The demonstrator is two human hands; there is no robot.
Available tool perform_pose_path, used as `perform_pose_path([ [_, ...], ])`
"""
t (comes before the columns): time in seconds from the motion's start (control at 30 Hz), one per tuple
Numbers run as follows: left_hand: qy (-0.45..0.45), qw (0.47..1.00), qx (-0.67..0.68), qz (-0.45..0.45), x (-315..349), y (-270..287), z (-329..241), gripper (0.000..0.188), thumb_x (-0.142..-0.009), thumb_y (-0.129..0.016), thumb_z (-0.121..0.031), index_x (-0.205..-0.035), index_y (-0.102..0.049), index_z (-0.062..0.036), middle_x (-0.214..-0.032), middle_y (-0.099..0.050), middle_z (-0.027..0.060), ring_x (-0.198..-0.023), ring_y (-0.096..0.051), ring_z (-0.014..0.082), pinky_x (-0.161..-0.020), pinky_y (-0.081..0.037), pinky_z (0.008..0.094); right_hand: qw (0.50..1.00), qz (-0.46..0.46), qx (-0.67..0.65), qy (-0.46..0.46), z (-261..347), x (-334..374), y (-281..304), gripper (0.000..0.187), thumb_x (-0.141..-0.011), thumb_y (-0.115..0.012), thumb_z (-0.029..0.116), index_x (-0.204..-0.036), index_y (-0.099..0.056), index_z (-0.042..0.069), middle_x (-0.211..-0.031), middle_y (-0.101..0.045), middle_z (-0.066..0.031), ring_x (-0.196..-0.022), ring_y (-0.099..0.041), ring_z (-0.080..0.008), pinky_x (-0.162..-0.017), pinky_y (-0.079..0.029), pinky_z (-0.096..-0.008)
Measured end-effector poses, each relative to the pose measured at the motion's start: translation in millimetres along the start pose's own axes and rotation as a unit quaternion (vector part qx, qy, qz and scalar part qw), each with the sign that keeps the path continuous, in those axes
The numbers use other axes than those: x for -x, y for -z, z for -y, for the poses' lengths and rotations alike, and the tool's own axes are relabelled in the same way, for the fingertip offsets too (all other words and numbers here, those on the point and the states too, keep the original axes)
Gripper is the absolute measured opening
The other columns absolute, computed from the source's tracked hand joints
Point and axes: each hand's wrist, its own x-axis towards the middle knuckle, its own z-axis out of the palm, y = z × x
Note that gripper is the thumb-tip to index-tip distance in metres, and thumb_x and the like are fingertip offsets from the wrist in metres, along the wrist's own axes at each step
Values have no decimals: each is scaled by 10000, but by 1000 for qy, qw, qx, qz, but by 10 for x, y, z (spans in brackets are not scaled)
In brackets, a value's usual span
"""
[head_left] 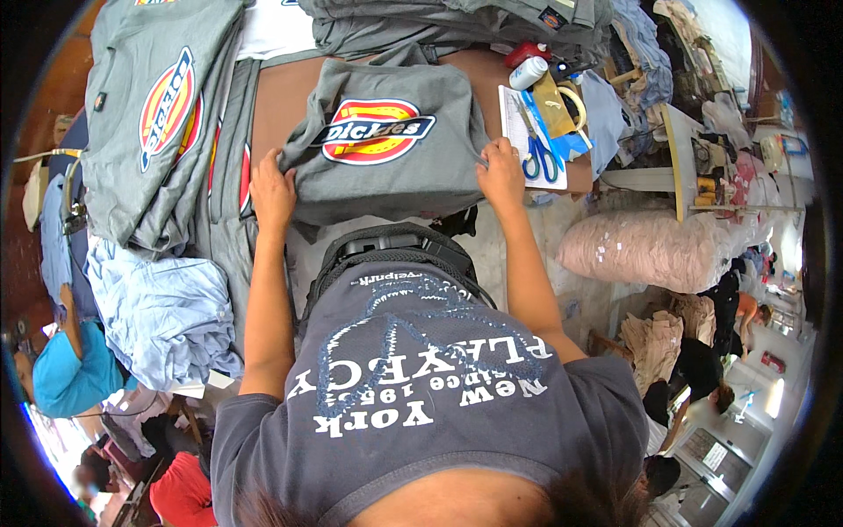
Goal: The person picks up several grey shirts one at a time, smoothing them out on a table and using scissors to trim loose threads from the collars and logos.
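A grey T-shirt (378,189) with a large red, yellow and navy print lies spread in front of me, its near edge hanging over the table's front. My left hand (274,187) is closed on the shirt's left side near that edge. On the opposite side, my right hand (501,174) pinches the cloth at the right edge. The fabric stretches between both hands. Just beyond my right hand, blue-handled scissors (538,160) rest on white paper (514,123).
Grey shirts with the same print (132,114) are piled at left, more folded grey garments (457,25) at the back. Light blue garments (162,307) heap lower left. A white bottle (528,73) and tape roll (572,107) stand right. A large pink bundle (637,250) and other people are around.
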Motion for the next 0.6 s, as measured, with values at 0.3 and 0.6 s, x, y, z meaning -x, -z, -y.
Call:
perform_pose_path([
  [0.3,99,976,-153,121,116,230,45,446,-656,-495,16,-1071,-467,-144,-986,-468,90,-928,-472,280,-738,-386,427,897,-57,-424,-115,-479,85,-2,338,-569,-707,42,-671,-385,61,-621,-361,-10,-567,-364,-109,-534,-334,-236],
  [0.6,69,982,-2,177,-372,-26,-351,475,-651,-617,-166,-1081,-465,-33,-1040,-452,151,-990,-424,332,-802,-371,412,925,128,-336,-127,-204,-404,122,402,-592,-744,296,-730,-477,30,-717,-533,-86,-649,-516,-202,-594,-417,-316],
])
